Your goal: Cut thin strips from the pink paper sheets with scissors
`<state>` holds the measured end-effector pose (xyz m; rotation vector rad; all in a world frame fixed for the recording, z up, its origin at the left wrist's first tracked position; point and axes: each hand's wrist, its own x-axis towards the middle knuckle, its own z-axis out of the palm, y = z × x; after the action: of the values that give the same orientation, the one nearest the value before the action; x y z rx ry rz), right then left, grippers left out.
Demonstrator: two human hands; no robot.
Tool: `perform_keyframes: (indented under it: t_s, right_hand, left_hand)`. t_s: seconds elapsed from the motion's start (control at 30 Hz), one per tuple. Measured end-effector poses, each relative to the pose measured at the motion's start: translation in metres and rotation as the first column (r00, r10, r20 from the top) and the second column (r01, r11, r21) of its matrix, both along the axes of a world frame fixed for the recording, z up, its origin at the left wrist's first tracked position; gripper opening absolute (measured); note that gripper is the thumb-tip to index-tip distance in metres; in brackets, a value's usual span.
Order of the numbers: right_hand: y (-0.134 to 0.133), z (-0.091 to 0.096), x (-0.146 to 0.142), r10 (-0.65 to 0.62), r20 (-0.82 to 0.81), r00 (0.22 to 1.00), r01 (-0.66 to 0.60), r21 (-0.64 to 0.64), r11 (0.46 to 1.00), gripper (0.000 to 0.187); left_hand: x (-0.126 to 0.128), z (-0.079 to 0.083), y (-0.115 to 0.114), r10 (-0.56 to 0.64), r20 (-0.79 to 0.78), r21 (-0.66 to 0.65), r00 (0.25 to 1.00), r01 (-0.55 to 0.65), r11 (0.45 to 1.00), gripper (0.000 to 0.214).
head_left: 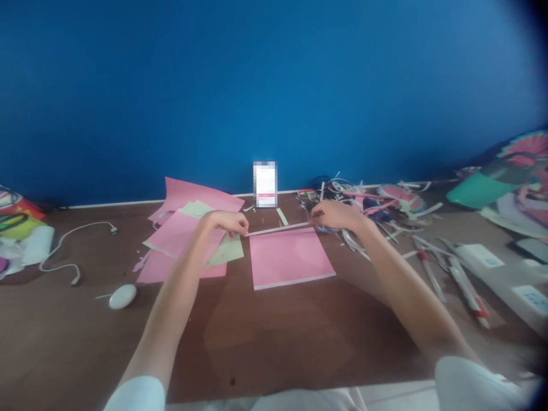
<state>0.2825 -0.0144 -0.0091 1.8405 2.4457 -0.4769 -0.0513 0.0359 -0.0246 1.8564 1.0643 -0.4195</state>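
Note:
A pink paper sheet [291, 257] lies on the brown table, with a white band along its near edge. A narrow white strip [278, 229] is stretched along the sheet's far edge; whether it touches the paper I cannot tell. My left hand [229, 222] pinches the strip's left end at the sheet's far left corner. At the other end, my right hand [334, 214] has its fingers closed on the strip near the far right corner. Beside my left hand lie several pink sheets [171, 234] and a pale green paper [230, 249], partly hidden by my forearm.
A lit phone [265, 185] leans against the blue wall. Paper scraps [355, 197] are heaped at the right, near a red-and-white cutter [468, 294]. To the left are a white cable [77, 228] and a white round object [123, 297].

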Motion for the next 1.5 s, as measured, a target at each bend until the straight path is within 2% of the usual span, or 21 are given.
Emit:
perform_keyframes:
  t_s: [0.33, 0.6, 0.97, 1.17, 1.33, 1.5]
  right_hand:
    - [-0.002, 0.006, 0.004, -0.054, 0.039, 0.998, 0.054, -0.014, 0.998, 0.032]
    - [0.002, -0.004, 0.007, -0.15, 0.151, 0.977, 0.158, -0.04, 0.987, 0.031]
    - [-0.002, -0.015, -0.011, -0.168, 0.263, 0.95, 0.158, 0.058, 0.986, 0.031]
    - [-0.004, -0.021, -0.012, -0.181, 0.312, 0.933, 0.143, 0.141, 0.98, 0.029]
    - [-0.003, -0.012, -0.006, -0.103, 0.231, 0.968, 0.089, 0.073, 0.993, 0.028]
    - [-0.005, -0.004, -0.004, -0.088, 0.154, 0.984, 0.078, 0.07, 0.995, 0.028]
  left_hand:
    - [-0.001, -0.003, 0.002, 0.037, -0.074, 0.018, 0.997, -0.035, 0.999, 0.022]
    - [-0.002, -0.008, 0.005, 0.047, -0.138, 0.055, 0.989, -0.04, 0.998, 0.023]
    - [0.005, -0.015, 0.002, 0.039, -0.163, 0.035, 0.986, -0.034, 0.999, 0.025]
    - [0.006, -0.018, 0.002, 0.062, -0.258, 0.102, 0.964, -0.037, 0.994, 0.023]
    - [-0.005, -0.008, 0.002, 0.096, -0.238, 0.125, 0.966, -0.068, 0.99, 0.024]
    - [-0.001, 0.007, -0.002, 0.08, -0.087, 0.172, 0.993, -0.065, 0.983, 0.033]
